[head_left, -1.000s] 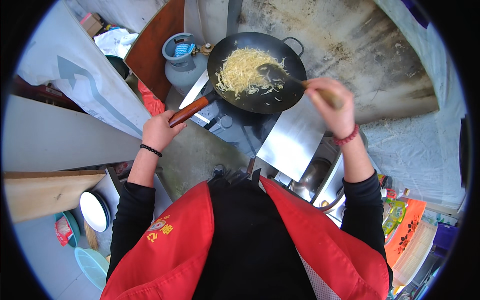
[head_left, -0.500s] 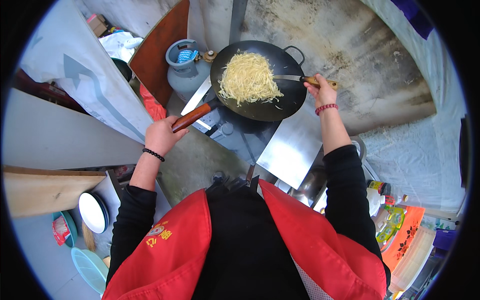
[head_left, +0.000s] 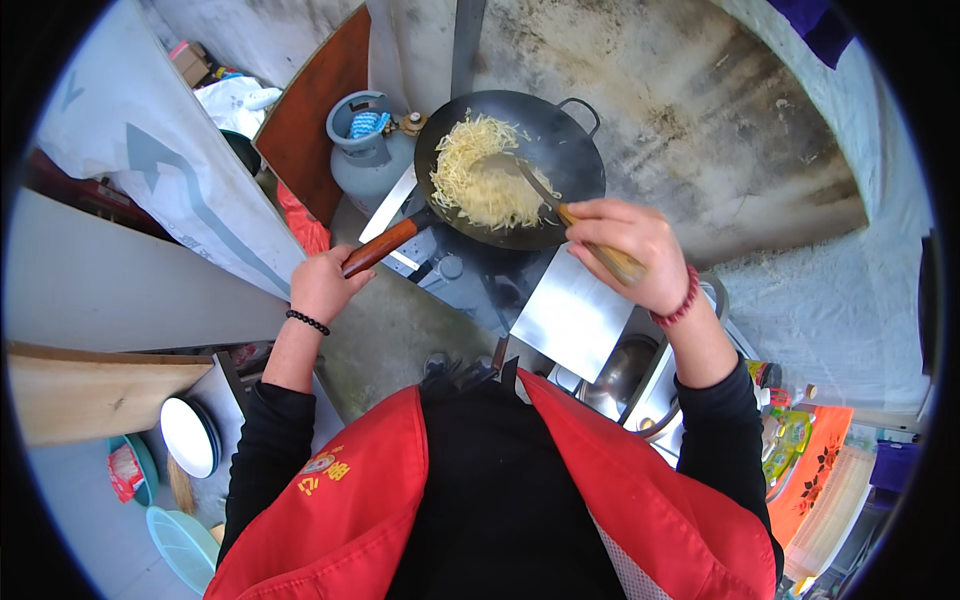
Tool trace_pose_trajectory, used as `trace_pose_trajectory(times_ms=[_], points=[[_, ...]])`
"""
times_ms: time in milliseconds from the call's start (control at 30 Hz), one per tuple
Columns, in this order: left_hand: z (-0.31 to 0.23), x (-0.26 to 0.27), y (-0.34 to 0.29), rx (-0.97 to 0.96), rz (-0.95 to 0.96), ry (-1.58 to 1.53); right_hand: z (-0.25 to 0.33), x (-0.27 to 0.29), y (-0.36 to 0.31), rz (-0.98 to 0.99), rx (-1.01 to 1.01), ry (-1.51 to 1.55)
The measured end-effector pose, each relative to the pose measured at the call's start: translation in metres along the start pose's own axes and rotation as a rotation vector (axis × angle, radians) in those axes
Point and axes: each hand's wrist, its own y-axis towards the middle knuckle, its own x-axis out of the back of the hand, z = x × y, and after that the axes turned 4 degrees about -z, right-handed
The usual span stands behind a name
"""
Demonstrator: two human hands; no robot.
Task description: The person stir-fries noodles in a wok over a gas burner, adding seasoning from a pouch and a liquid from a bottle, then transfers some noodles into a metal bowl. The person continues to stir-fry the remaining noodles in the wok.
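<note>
My left hand point(head_left: 325, 285) is closed round the red-brown wooden handle point(head_left: 382, 247) of a black wok point(head_left: 560, 130). The wok sits over the stove, with a small loop handle on its far right rim. Pale, thin shreds point(head_left: 465, 155) of food lie heaped in its left half, blurred near the front. My right hand point(head_left: 645, 250) grips the wooden handle of a wok spatula point(head_left: 545, 190). Its metal head rests over the middle of the shreds and partly hides them.
A grey gas cylinder point(head_left: 370, 165) stands left of the wok, beside a brown board point(head_left: 318, 110). A shiny metal sheet point(head_left: 572, 312) lies at the wok's near right. Stacked white plates point(head_left: 188, 437) are at the lower left. Bottles stand at the right, and a stained wall point(head_left: 690, 120) rises behind.
My right hand has come nearer and turned over, swinging the spatula head from the right side onto the shreds. The shreds have spread toward the front. My left hand keeps its hold.
</note>
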Motion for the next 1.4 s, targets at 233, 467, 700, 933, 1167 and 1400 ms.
trace_pose_trajectory(times_ms=[233,467,700,933,1167,1400], points=[[0.001,-0.002,-0.001,-0.012,-0.017,-0.006,0.02,-0.04,0.007,0.083,-0.026,0.062],[0.003,-0.004,-0.002,-0.013,-0.003,-0.016,-0.043,-0.006,-0.012,-0.167,-0.231,-0.034],[0.003,-0.004,-0.001,-0.019,-0.003,-0.023,-0.154,-0.006,0.019,-0.386,-0.651,0.186],[0.002,-0.004,-0.002,-0.022,-0.022,-0.031,-0.169,-0.05,0.044,-0.229,-0.625,0.702],[0.003,-0.005,-0.002,-0.006,-0.01,-0.025,-0.076,-0.008,0.025,0.213,-0.085,0.371],[0.002,-0.004,-0.001,-0.004,0.003,-0.014,-0.023,0.053,0.009,0.206,-0.118,0.22]])
